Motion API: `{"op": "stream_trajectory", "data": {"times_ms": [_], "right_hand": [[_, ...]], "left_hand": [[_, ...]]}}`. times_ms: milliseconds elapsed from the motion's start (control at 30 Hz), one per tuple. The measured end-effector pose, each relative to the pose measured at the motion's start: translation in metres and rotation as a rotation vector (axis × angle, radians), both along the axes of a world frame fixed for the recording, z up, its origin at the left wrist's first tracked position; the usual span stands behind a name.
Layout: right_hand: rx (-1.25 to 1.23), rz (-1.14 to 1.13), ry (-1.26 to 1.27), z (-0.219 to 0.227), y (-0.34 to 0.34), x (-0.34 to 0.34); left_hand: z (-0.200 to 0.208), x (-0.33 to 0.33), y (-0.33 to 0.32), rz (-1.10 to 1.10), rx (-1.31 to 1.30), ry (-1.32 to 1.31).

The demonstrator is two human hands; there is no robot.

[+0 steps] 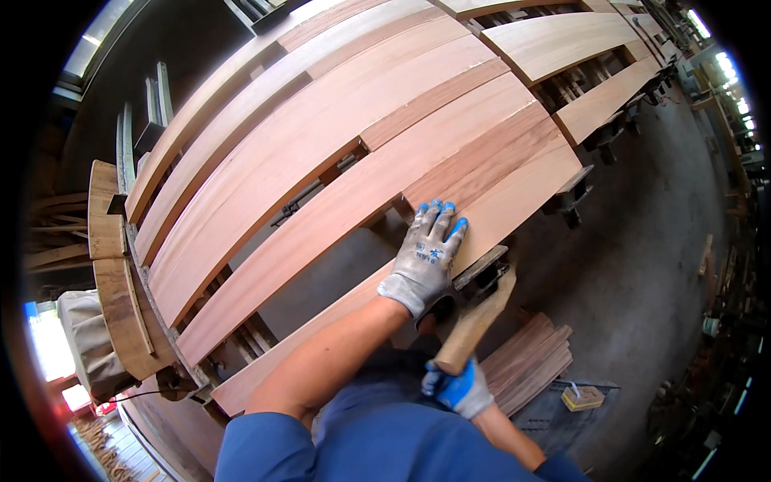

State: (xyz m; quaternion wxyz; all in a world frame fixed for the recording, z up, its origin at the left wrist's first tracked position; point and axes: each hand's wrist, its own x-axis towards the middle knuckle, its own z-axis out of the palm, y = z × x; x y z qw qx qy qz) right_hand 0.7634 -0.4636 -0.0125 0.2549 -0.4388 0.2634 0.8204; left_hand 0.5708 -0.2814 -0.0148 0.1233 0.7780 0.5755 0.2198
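Observation:
My left hand (424, 261), in a grey work glove with blue fingertips, lies flat with fingers spread on the front plank (518, 189) of a panel of pinkish wooden boards. Lower down, my right hand (464, 387), in a blue and grey glove, is closed at the near end of a thick wooden stick (478, 321). The stick slants up to the right, its far end beside a dark metal clamp jaw (482, 269) at the plank's edge. Part of the right hand's grip is hidden. Gaps show between several boards, with dark metal bars underneath.
More boards (562, 36) lie clamped at the far right. Another clamp jaw (572, 189) juts from the front edge. Loose wood strips (526, 361) are stacked low on the right, near a small yellow box (582, 397). Curved wood pieces (120, 297) stand at the left.

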Motion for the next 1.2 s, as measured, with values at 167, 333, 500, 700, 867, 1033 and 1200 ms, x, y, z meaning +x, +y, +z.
{"op": "stream_trajectory", "data": {"times_ms": [167, 333, 500, 700, 867, 1033, 1200], "right_hand": [[0.494, -0.044, -0.322, 0.087, 0.076, 0.039], [0.664, 0.296, -1.011, 0.046, 0.151, 0.074], [0.544, 0.435, -1.193, -0.005, 0.209, 0.106], [0.411, 0.551, -1.084, -0.093, 0.238, 0.138], [0.642, 0.057, -0.612, -0.125, 0.230, 0.140], [0.595, -0.039, -0.589, -0.130, 0.231, 0.143], [0.627, -0.095, -0.556, -0.141, 0.175, 0.196]], "left_hand": [[-0.001, 0.000, -0.002, 0.014, -0.002, 0.000], [-0.003, -0.002, -0.002, 0.017, -0.003, -0.012], [-0.003, -0.002, -0.001, 0.011, -0.007, 0.007], [-0.004, -0.002, -0.001, 0.007, 0.004, -0.018], [-0.005, -0.001, -0.001, 0.019, 0.002, -0.025], [0.000, -0.001, 0.000, 0.021, 0.002, -0.017], [0.000, 0.002, 0.001, 0.006, -0.001, -0.038]]}}
